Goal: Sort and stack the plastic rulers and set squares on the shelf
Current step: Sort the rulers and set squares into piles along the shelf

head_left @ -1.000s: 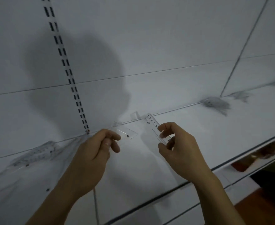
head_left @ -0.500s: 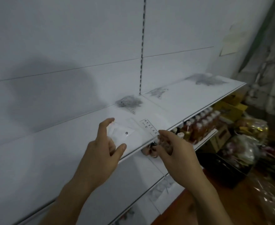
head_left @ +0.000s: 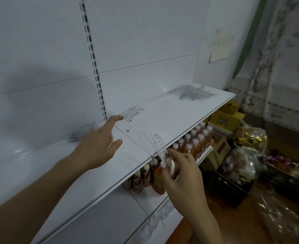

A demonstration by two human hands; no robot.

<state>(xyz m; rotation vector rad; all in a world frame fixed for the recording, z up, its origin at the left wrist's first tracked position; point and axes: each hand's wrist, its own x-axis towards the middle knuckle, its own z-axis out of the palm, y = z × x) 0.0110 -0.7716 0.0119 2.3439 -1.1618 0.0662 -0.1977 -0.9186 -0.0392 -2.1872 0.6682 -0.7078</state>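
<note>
Clear ruler (head_left: 156,140) on shelf (head_left: 189,111) — right hand (head_left: 182,171) pinches its end.

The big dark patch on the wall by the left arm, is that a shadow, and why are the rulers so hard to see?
Head view: yes, a soft shadow falls on the white wall; the clear ruler is see-through, so only its printed numbers show against the white shelf; the right hand looks slightly blurred; the shelf edge bends from the wide-angle lens.
</note>
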